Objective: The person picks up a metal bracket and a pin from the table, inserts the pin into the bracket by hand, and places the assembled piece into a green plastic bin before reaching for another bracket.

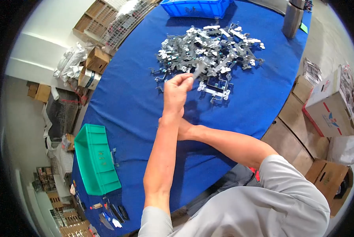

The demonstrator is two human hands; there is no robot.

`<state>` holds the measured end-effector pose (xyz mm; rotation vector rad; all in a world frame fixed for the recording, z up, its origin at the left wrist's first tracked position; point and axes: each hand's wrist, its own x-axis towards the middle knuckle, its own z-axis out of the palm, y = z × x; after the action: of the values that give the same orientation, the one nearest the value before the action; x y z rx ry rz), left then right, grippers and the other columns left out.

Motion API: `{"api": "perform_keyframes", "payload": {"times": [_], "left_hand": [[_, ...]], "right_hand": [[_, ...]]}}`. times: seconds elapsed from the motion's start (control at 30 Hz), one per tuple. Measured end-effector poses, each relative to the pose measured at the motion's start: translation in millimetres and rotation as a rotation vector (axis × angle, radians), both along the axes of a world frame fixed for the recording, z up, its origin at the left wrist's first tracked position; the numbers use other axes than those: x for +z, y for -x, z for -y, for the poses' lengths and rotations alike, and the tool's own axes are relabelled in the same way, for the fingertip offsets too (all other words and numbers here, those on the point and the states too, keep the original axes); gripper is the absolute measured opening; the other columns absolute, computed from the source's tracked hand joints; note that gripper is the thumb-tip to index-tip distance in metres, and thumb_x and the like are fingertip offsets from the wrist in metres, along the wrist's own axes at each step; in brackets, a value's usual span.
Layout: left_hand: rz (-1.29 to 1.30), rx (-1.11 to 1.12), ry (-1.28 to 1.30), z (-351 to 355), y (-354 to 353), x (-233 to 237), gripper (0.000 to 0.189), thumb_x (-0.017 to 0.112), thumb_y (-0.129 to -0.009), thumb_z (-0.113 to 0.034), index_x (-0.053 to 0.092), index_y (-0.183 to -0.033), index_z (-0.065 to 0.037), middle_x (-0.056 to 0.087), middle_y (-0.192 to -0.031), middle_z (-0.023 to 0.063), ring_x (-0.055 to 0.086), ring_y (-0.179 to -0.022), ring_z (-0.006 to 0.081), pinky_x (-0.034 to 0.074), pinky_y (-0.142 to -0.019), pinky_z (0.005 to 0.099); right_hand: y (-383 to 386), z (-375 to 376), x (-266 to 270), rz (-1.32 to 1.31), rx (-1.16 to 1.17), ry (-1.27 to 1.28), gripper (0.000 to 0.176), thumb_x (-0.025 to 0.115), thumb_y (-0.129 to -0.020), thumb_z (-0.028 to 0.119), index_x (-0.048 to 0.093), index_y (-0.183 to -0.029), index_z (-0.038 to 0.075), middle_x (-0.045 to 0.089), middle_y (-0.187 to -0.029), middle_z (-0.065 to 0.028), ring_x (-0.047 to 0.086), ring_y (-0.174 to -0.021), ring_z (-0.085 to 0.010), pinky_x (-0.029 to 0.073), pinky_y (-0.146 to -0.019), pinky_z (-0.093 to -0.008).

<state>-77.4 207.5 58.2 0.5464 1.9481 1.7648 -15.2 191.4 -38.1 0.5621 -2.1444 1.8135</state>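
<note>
My left hand [177,91] is closed, thumb and fingers pinching a flat metal bracket [200,71] that looks slightly blurred. It is held at the near edge of a large pile of metal brackets [208,45], silvery and dark, some with small teal bits. Crossing beneath the left forearm, my right hand [186,129] shows only its back part near the wrist; its fingers are hidden, so what they do cannot be seen. Just right of my left hand, one bracket with a white strip [215,91] lies at the front of the pile.
A green bin [98,160] stands at the left, a loose bracket [114,157] beside it. Pens and small tools [117,213] lie at the lower left. A blue crate [196,10] and a metal bottle [292,20] stand at the far side. Cardboard boxes [327,110] are on the floor at right.
</note>
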Motion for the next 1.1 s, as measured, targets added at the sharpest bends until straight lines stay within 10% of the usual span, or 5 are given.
{"api": "perform_keyframes", "payload": {"times": [0.2, 0.33, 0.47, 0.9, 1.1], "left_hand": [[-0.127, 0.558, -0.352, 91.6, 17.8, 27.5, 0.011, 0.064, -0.1, -0.009, 0.07, -0.103, -0.001, 0.073, -0.099, 0.0092, 0.068, -0.083, 0.0153, 0.058, -0.072, 0.0299], [-0.802, 0.767, 0.411, 150.1, 32.5, -37.0, 0.017, 0.065, -0.094, -0.013, 0.069, -0.092, 0.004, 0.07, -0.082, 0.0143, 0.066, -0.071, 0.0291, 0.051, -0.066, 0.0418], [-0.861, 0.699, 0.53, 144.0, 3.9, -68.9, 0.017, 0.065, -0.093, -0.016, 0.069, -0.09, 0.001, 0.07, -0.094, 0.0164, 0.066, -0.09, 0.0353, 0.051, -0.082, 0.0455], [-0.971, 0.549, 0.634, 148.6, 4.4, -87.5, 0.022, 0.06, -0.095, -0.02, 0.069, -0.102, -0.002, 0.067, -0.114, 0.0157, 0.061, -0.108, 0.0345, 0.047, -0.097, 0.0459], [-0.903, 0.576, 0.635, 146.6, 2.6, -85.5, 0.021, 0.061, -0.095, -0.018, 0.069, -0.103, -0.001, 0.067, -0.116, 0.016, 0.06, -0.111, 0.0348, 0.046, -0.098, 0.0451]], "right_hand": [[-6.5, -5.5, 30.3, 0.205, -0.195, 0.012, 0.02, 0.062, -0.095, 0.018, 0.065, -0.099, -0.001, 0.07, -0.09, -0.0268, 0.069, -0.088, -0.0462, 0.054, -0.075, -0.0535], [-11.5, -10.9, 51.4, 0.134, -0.292, 0.136, 0.014, 0.062, -0.095, 0.012, 0.06, -0.098, -0.001, 0.065, -0.088, -0.022, 0.066, -0.086, -0.0423, 0.052, -0.078, -0.0499], [-12.1, -6.2, 45.7, -0.39, -0.282, -0.027, 0.012, 0.065, -0.091, 0.003, 0.058, -0.101, 0.001, 0.06, -0.095, -0.015, 0.06, -0.085, -0.0334, 0.049, -0.077, -0.0432], [-19.1, 0.4, 42.8, -0.302, -0.191, -0.439, 0.038, 0.06, -0.086, 0.009, 0.05, -0.116, -0.011, 0.054, -0.122, -0.0333, 0.057, -0.097, -0.0375, 0.048, -0.09, -0.0425], [-23.6, 0.6, 59.7, -0.548, -0.368, -0.43, 0.018, 0.061, -0.086, 0.005, 0.05, -0.099, -0.002, 0.054, -0.102, -0.0217, 0.053, -0.083, -0.0352, 0.044, -0.079, -0.044]]}}
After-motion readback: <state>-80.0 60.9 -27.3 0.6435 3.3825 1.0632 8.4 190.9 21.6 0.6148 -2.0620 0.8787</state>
